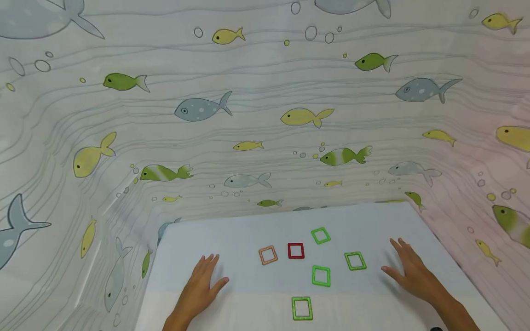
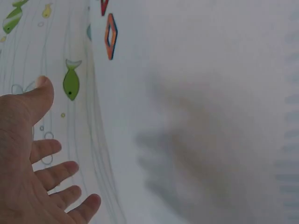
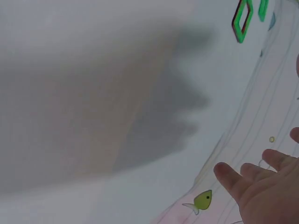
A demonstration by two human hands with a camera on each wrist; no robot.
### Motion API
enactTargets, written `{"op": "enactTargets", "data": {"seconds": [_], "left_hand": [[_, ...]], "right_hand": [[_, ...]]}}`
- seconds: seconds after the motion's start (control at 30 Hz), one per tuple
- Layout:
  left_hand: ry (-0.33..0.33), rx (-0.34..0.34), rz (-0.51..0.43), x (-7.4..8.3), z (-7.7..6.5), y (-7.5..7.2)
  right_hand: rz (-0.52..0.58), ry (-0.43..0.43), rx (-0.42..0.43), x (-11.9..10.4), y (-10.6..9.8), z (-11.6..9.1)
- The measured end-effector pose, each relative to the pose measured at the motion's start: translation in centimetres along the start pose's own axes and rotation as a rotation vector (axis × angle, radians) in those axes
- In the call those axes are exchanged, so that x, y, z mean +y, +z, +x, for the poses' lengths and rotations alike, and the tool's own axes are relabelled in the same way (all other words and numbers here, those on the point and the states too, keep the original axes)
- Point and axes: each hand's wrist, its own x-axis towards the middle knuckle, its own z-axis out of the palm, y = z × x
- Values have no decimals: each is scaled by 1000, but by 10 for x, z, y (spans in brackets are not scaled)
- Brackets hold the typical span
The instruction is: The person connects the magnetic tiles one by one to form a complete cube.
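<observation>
Several square frames lie flat and apart on a white table [image 1: 232, 271]. An orange square frame [image 1: 261, 255] is the leftmost, with a red square frame [image 1: 290, 251] just right of it. The green ones are a back frame [image 1: 326, 239], a right frame [image 1: 347, 261], a middle frame [image 1: 313, 276] and a front frame [image 1: 294, 309]. My left hand [image 1: 198, 289] hovers left of them, fingers spread, holding nothing; the orange frame is nearest to it. On the other side my right hand [image 1: 415, 274] hovers with spread fingers, also holding nothing, nearest the right green frame.
A fish-patterned curtain [image 1: 256, 161] rises behind the table and wraps round its left and right sides. Both hands cast soft shadows on the tabletop. A small dark object [image 1: 436, 329] shows at the bottom edge, near the right forearm.
</observation>
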Motion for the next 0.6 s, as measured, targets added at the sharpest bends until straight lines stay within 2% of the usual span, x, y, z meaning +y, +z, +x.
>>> {"op": "enactTargets", "data": {"seconds": [0.13, 0.27, 0.43, 0.6], "left_hand": [[-1, 7, -14, 6, -2, 12], [0, 0, -41, 11, -2, 16], [2, -61, -65, 20, -2, 21], [18, -90, -70, 29, -1, 30]], "right_hand": [[7, -24, 6, -3, 4, 5], [8, -60, 49, -5, 10, 8], [2, -88, 69, -9, 19, 11], [2, -20, 12, -14, 29, 17]]}}
